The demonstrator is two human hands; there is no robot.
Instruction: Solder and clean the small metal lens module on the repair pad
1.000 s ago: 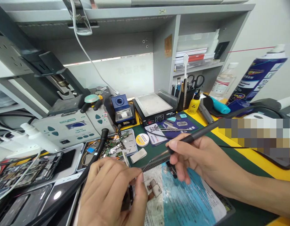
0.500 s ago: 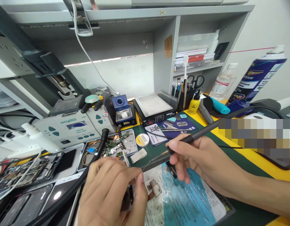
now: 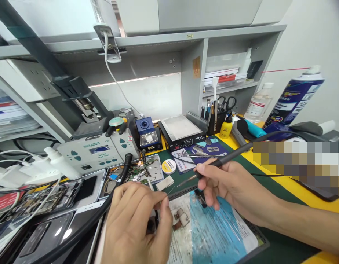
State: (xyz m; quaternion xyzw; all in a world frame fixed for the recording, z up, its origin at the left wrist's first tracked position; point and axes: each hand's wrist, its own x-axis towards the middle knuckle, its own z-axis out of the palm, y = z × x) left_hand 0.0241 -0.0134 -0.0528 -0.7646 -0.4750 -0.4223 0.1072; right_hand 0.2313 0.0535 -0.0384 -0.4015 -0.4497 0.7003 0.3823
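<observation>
My right hand (image 3: 219, 179) grips a black-handled soldering iron (image 3: 230, 157), its thin metal tip pointing left. Between thumb and forefinger, my left hand (image 3: 139, 220) pinches a fine strand of what looks like solder wire (image 3: 171, 191). The wire's free end lies very close to the iron's tip, with a small gap visible. Below them is a worn blue and white work pad (image 3: 213, 234). A small camera module with a flex cable (image 3: 182, 219) rests on it beside my left thumb. Dark parts under my left hand are mostly hidden.
A tray of circuit boards (image 3: 158, 168), a round tin (image 3: 168, 167) and a heating plate (image 3: 182, 128) stand behind the pad. A black hose (image 3: 84, 227) crosses the left side. Phones (image 3: 43, 234) lie there too. A spray can (image 3: 296, 97) stands at right.
The view has tilted upward and shifted a little. The iron's tip and the wire, which seemed to meet before, now show a small gap. Both hands keep their grips.
</observation>
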